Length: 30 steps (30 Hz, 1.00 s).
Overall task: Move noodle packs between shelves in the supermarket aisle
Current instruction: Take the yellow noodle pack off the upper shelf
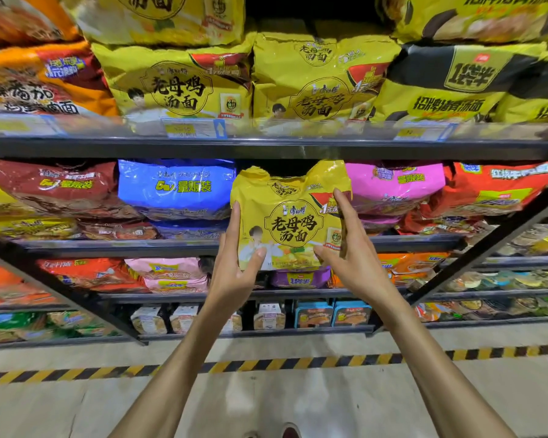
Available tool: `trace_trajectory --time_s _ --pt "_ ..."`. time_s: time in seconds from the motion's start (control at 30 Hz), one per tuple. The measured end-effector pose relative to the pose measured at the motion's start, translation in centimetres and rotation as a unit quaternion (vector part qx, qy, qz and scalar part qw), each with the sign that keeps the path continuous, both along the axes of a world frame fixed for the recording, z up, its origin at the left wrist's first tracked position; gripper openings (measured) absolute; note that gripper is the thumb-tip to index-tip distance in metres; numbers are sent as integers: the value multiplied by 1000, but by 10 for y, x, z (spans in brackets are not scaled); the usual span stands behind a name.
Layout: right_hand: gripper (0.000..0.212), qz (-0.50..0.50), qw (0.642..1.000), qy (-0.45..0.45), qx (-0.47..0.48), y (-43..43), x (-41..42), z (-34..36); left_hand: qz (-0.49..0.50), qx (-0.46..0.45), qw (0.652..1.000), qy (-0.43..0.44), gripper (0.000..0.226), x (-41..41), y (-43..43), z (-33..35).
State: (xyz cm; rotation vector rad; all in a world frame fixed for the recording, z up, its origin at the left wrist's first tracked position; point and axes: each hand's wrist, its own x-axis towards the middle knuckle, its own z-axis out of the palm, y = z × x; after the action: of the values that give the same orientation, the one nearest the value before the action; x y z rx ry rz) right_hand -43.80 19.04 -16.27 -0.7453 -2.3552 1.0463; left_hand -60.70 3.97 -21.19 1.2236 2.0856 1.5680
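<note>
In the head view, both hands hold one yellow noodle pack (290,216) in front of the shelves. The left hand (234,270) grips its left edge: the fingers are half spread along the side, and the thumb presses on the lower front. The right hand (350,251) grips the right side, with the fingers stretched wide over the front and the thumb near the lower edge. Neither hand is closed to a fist; the pack is between the two palms.

The pack is upright, just below the dark shelf edge (266,148) that carries the price tags. Above this edge stand more yellow packs (178,86) of the same kind. Behind the held pack, a blue pack (174,188) lies to its left and a pink pack (393,188) to its right. Below the shelves there is a pale floor with striped yellow-black tape (298,363).

The held pack is bright yellow with big dark Chinese letters in a round frame, and its top is crumpled.
</note>
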Motion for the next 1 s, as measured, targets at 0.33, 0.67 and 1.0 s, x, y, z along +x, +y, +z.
trace_trajectory --time_s 0.33,0.67,1.0 --pt "87 -25 999 -1 -25 -66 42 51 -45 2 999 -8 70 23 -60 45" --pt "87 -98 994 34 17 -131 73 93 -24 71 997 -26 71 60 -111 86" --pt "94 -100 984 105 107 -115 70 121 -54 156 986 33 63 48 -92 126"
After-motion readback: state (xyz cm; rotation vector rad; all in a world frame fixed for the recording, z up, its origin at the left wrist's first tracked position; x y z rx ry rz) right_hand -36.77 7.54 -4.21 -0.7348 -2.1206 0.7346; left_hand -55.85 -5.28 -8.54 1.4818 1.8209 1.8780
